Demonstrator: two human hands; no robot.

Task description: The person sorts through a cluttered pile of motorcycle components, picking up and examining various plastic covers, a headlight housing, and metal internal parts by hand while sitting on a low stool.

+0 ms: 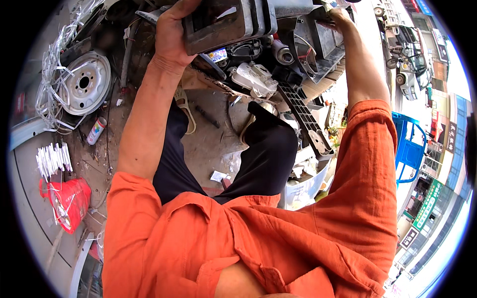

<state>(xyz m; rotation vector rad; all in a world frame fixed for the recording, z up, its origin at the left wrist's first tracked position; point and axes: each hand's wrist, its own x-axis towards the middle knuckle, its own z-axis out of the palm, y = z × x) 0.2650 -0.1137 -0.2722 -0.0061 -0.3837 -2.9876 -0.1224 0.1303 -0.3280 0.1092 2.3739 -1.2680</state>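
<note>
Two bare arms go up out of orange sleeves. Left hand (pixel 171 35), fingers wrapped around the end of one grey car part (pixel 226 22), held high at the frame's top. Right hand (pixel 340 17) grips its far end; finger spread unclear. Beyond: one steel wheel rim (pixel 87 83), one spray can (pixel 96 130), one red bucket (pixel 69 201).

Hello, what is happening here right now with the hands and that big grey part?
A person in an orange shirt is holding a large grey metal part up in front of them with both bare hands. The left hand grips its left end; the right hand holds the far right side, by a grey metal frame. Below lie scrap pieces: a white plastic part, a silver wheel rim, a spray can and a red bucket on the dirty ground.
</note>
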